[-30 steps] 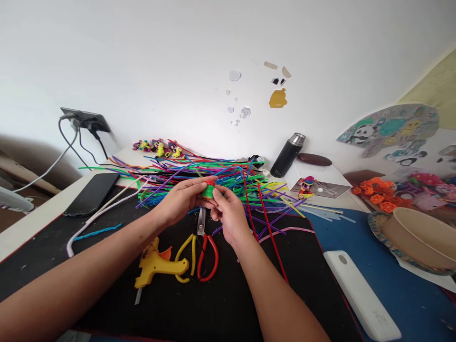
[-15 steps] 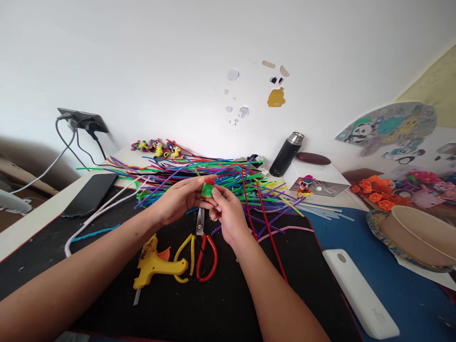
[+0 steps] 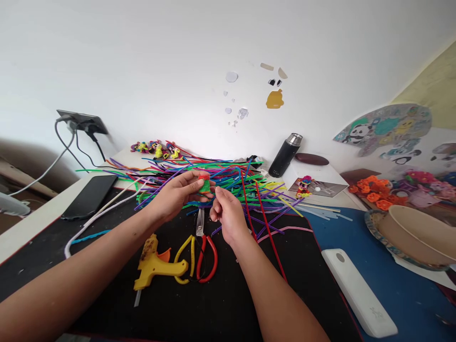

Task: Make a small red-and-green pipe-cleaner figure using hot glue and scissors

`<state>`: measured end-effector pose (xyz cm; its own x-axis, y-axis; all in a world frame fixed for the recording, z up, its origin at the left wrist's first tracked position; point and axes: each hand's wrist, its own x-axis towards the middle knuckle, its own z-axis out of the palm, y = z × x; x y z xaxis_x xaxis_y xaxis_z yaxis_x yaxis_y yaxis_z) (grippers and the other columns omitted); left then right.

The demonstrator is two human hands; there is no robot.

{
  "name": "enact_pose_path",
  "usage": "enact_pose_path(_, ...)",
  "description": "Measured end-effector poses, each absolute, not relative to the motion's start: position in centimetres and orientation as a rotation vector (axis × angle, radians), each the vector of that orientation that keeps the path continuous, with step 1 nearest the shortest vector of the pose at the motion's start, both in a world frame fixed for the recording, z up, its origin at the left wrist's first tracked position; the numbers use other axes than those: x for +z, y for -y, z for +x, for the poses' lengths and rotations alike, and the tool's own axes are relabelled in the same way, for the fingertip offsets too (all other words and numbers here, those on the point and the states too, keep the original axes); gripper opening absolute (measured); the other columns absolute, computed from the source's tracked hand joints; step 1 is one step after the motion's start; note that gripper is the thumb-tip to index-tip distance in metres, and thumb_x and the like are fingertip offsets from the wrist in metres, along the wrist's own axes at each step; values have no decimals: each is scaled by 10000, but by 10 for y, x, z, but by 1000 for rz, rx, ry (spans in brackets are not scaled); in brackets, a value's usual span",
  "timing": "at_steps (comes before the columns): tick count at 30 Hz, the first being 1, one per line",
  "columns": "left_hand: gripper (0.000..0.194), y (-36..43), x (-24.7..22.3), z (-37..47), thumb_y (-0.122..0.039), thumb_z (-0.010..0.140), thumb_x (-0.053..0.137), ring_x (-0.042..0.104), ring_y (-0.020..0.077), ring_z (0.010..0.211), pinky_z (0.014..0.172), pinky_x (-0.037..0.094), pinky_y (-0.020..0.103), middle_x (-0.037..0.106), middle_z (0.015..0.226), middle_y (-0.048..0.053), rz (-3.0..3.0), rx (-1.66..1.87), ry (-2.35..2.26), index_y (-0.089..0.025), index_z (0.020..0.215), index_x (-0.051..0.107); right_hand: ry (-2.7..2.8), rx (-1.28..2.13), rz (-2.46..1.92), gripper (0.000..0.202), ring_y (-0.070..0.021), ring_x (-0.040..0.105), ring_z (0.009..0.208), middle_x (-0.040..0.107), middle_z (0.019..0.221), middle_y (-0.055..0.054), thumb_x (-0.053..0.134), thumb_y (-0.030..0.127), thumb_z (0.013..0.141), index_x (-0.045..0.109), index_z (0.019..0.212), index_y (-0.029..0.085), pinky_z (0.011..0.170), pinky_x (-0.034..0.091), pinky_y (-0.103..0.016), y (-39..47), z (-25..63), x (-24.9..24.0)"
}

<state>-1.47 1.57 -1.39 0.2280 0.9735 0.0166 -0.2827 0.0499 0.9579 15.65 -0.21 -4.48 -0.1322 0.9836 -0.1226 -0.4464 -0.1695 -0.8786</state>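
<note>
Between the thumb and fingers of my left hand (image 3: 180, 192) is a small coiled pipe cleaner piece (image 3: 204, 184), red at the top and green below. My right hand (image 3: 228, 211) is just to its right, thumb and forefinger pinched together close to the piece's edge. Whatever is in that pinch is too small to make out. Behind both hands lies a heap of colourful pipe cleaners (image 3: 231, 183). Below them on the black mat rest pliers (image 3: 200, 230) with one yellow and one red handle, and a yellow glue gun (image 3: 156, 265).
A black phone (image 3: 89, 197) lies at the left. Small pipe cleaner figures (image 3: 156, 148) sit at the back, and a black thermos (image 3: 285, 156) stands by the wall. At the right are a white oblong device (image 3: 359, 292) and a beige bowl (image 3: 423, 232).
My left thumb has come over the front of the coiled piece, which has shifted slightly left and turned. My right fingers have drawn off its face to its right side.
</note>
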Motion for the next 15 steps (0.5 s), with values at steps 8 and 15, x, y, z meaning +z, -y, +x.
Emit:
enact_pose_path(8, 429, -18, -16, -12, -495, 801, 987, 772, 345, 1216, 1126, 547, 478, 856, 1095, 92, 1250, 1238, -860, -240, 1057, 756, 891, 1612, -880, 581, -99, 486, 404, 491, 553, 103, 869, 739, 789, 624, 892, 222, 428, 280, -234, 5, 154, -44)
enact_pose_path(15, 410, -16, -22, -12, -494, 872, 923, 763, 334, 1222, 1070, 556, 424, 854, 1186, 124, 1224, 1162, -896, -220, 1144, 787, 926, 1625, -877, 534, -98, 480, 416, 484, 537, 103, 894, 683, 769, 658, 867, 214, 450, 293, -243, 8, 152, -41)
